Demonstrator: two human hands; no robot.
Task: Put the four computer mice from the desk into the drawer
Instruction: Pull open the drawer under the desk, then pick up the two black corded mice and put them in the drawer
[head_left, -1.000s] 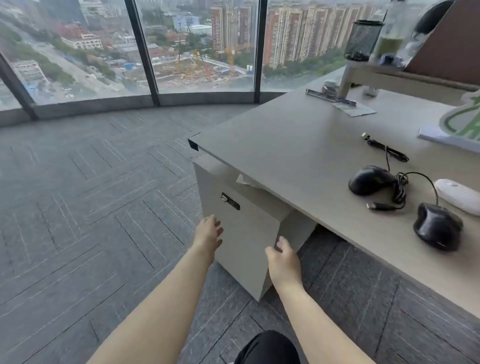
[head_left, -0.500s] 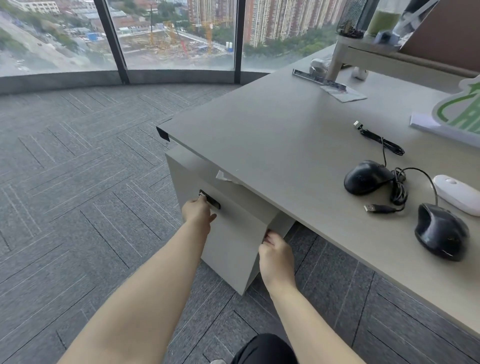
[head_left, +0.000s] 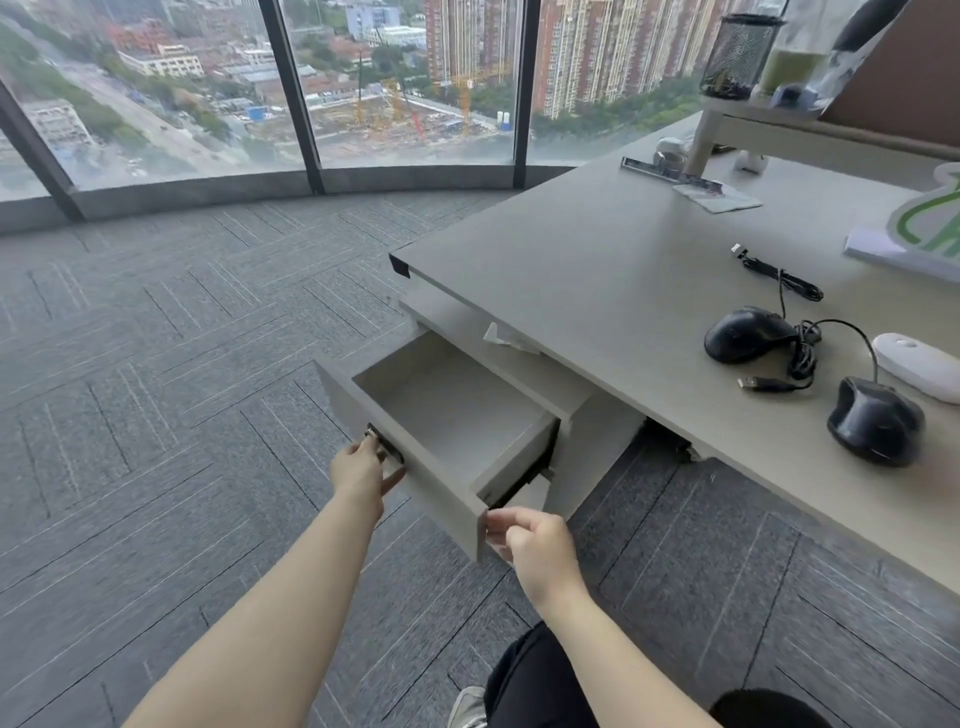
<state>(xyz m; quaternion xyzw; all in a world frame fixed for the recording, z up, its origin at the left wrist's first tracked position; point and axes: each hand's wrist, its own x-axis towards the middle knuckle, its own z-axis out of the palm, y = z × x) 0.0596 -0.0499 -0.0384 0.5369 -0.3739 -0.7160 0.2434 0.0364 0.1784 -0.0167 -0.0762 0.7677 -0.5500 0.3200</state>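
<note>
1. The drawer (head_left: 447, 415) under the desk (head_left: 597, 291) stands pulled out, and the inside that shows is bare and pale grey, with no mouse in it.
2. The left hand (head_left: 361, 470) is at the dark handle (head_left: 383, 442) on the drawer front, fingers curled round it.
3. The right hand (head_left: 535, 543) is at the near corner of the drawer front, fingers bent and pinched narrow; whether they grip the edge or only touch it cannot be told.
4. Three mice show on the desk top, well apart from the drawer: a black mouse (head_left: 745, 333) with a tangled cable (head_left: 802, 353) and a loose USB plug (head_left: 756, 383), a second black mouse (head_left: 875, 421) nearer the desk edge, and a white mouse (head_left: 917, 366) at the right border, cut off by it. A fourth is not in view.
5. A black mesh cup (head_left: 737, 54) stands on a raised shelf (head_left: 831, 137) at the far end of the desk; its contents are too dark to tell. Beside it is a clear container (head_left: 795, 62) with something green in it.
6. A white sign (head_left: 930, 223) with green lettering lies at the right edge, cropped so that it cannot be read. No brand on the mice is legible.
7. A scrap of white paper (head_left: 501, 335) pokes out from the gap above the drawer.
</note>
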